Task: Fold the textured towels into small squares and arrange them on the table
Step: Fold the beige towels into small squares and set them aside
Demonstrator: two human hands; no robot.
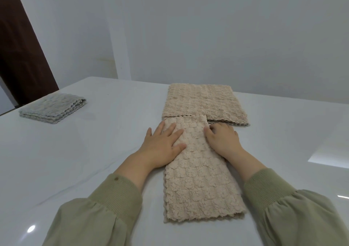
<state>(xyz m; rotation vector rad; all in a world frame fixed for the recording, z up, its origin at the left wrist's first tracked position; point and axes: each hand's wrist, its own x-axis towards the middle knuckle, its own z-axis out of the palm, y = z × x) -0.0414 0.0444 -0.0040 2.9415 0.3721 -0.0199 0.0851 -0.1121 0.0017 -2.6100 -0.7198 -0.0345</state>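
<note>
A beige textured towel point(200, 179), folded into a long strip, lies on the white table point(85, 160) and runs from near me toward the far side. My left hand point(164, 144) lies flat with straight fingers on the strip's far left part. My right hand point(222, 140) rests on its far right edge, fingers bent down onto the cloth. Just beyond the strip lies a second beige towel point(204, 104), spread wider and flat. A grey towel point(53, 107), folded into a small square, sits at the far left of the table.
A pale wall point(207, 28) rises right behind the table's far edge. A dark brown door point(20, 47) stands at the far left. Bright light reflections show on the table at the right point(328, 157).
</note>
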